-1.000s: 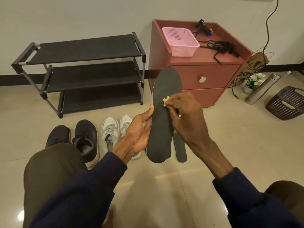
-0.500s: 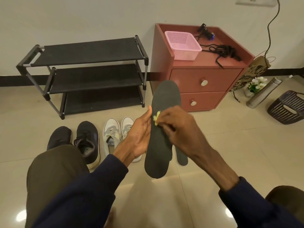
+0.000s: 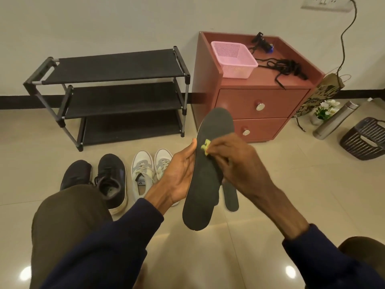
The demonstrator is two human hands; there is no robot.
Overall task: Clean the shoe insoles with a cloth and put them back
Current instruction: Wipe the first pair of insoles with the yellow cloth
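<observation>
1. The cabinet (image 3: 239,101) carries a pink basket (image 3: 237,69) beside tangled black cords (image 3: 287,67). A dark woven basket (image 3: 354,147) sits on the floor to its right.
2. The insole (image 3: 208,184) is still raised over the floor, its toe now leaning further right than a second ago.
3. The left hand (image 3: 181,174) has its grip grasping the insole's left edge (thumb in front).
4. The right hand (image 3: 235,163) keeps its grip clenched on the yellow cloth (image 3: 205,146), pressed to the insole's upper left.
</observation>
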